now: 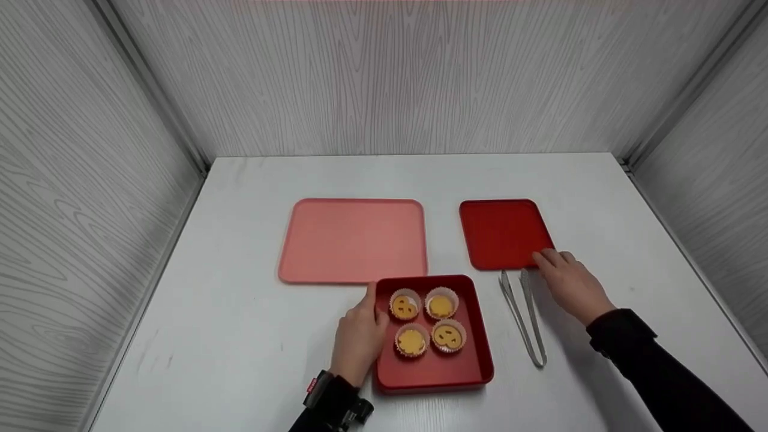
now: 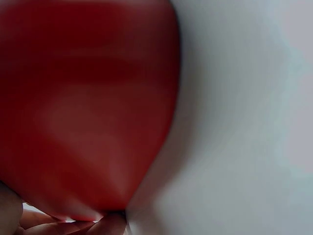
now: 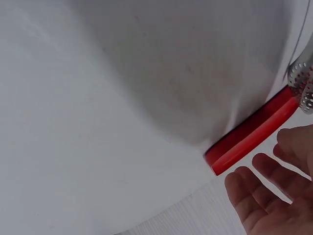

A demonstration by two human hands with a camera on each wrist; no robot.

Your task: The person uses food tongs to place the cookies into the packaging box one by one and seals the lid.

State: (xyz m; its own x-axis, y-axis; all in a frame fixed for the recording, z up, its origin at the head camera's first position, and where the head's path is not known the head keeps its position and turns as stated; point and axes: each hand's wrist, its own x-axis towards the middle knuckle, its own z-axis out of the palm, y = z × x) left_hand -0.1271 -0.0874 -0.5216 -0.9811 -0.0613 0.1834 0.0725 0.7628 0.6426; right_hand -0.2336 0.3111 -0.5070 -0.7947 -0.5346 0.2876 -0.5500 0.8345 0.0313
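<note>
My left hand (image 1: 360, 333) grips the left wall of a square red box (image 1: 432, 375), its fingers along the side and thumb at the rim. In the left wrist view, that box's smooth red wall (image 2: 88, 127) fills the left half, with fingertips (image 2: 110, 224) at the bottom. Inside the box sit several small yellow cookies (image 1: 441, 306) in pleated paper cups. My right hand (image 1: 573, 285) reaches to the front right corner of a flat red lid (image 1: 503, 234). In the right wrist view its loosely bent fingers (image 3: 237, 188) are just beside the lid's edge (image 3: 254, 134).
Metal tongs (image 1: 528, 324) lie between the box and my right forearm, tips toward the red lid. A pink tray (image 1: 354, 240) lies behind the box to the left. Grey wood-grain panels (image 1: 408, 78) enclose the white table (image 1: 222, 336) at the back and sides.
</note>
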